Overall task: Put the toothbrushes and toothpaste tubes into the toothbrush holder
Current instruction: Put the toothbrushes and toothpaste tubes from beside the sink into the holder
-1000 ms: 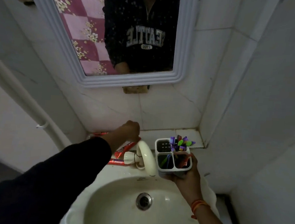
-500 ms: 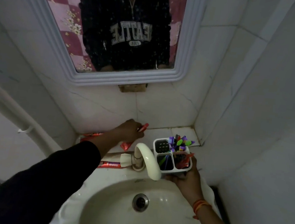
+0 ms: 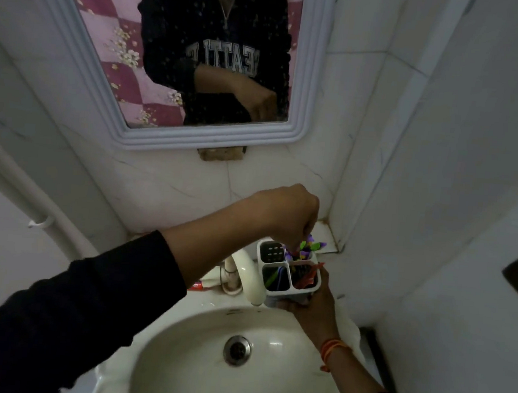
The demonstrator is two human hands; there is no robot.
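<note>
A white toothbrush holder (image 3: 291,293) with several compartments stands on the sink's back right corner. Purple and green toothbrushes (image 3: 309,246) stick out of its back right compartment. A red toothpaste tube (image 3: 307,277) leans in the front right one. My right hand (image 3: 314,309) grips the holder from the front and below. My left hand (image 3: 284,210) hovers over the holder with its fingers pinched downward among the toothbrush heads. Only a hint of red shows under the fingertips. Another red toothpaste tube (image 3: 202,285) lies on the ledge behind the tap.
A cream tap (image 3: 250,276) curves over the sink basin (image 3: 194,377), just left of the holder. Tiled walls close in behind and on the right. A mirror (image 3: 185,51) hangs above. A white pipe (image 3: 48,221) runs down the left wall. A white cloth (image 3: 349,327) lies by my right wrist.
My left hand picked a red toothpaste tube off the back ledge and carried it right, to above the holder. My right hand kept hold of the holder.
</note>
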